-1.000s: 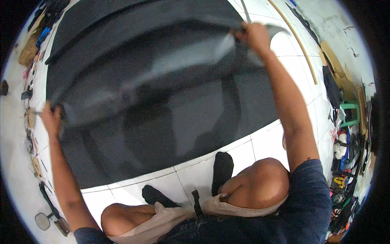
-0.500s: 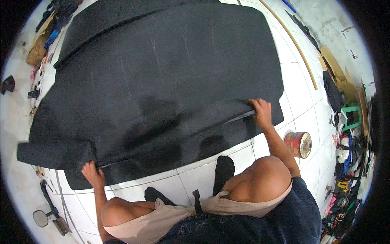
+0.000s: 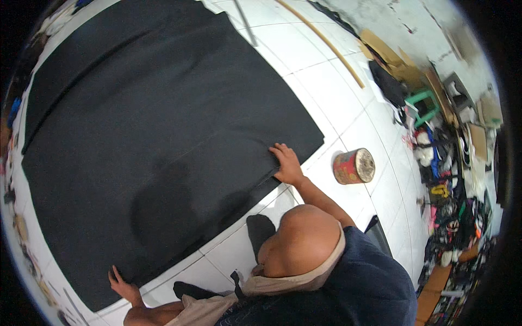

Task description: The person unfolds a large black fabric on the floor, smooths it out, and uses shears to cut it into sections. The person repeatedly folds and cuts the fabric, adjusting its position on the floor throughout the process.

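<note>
**Lowered since half a second ago: black sheet (image 3: pixel 157 108) on white tiled floor (image 3: pixel 329 92)**

Its near part was lifted between the left grip (image 3: pixel 125 285) and the right grip (image 3: pixel 287 164); now it lies low, and the folded flap at left is not seen any more. The view itself has also turned.

Left grip rests at the near left edge, fingers spread and released. Right grip lies at the near edge toward the right corner, also released, its fingers stretched over the material. Both seem to press it down, and they are set wide apart, probably so that this edge keeps even.

Creases run across the far left part. Along the right edge, tiles separate the sheet from a red tin can (image 3: pixel 346 167), which gives the right grip some sideways room. On the near side, a black sock (image 3: pixel 260 232) and bent knee are close, so room looks narrow.
</note>
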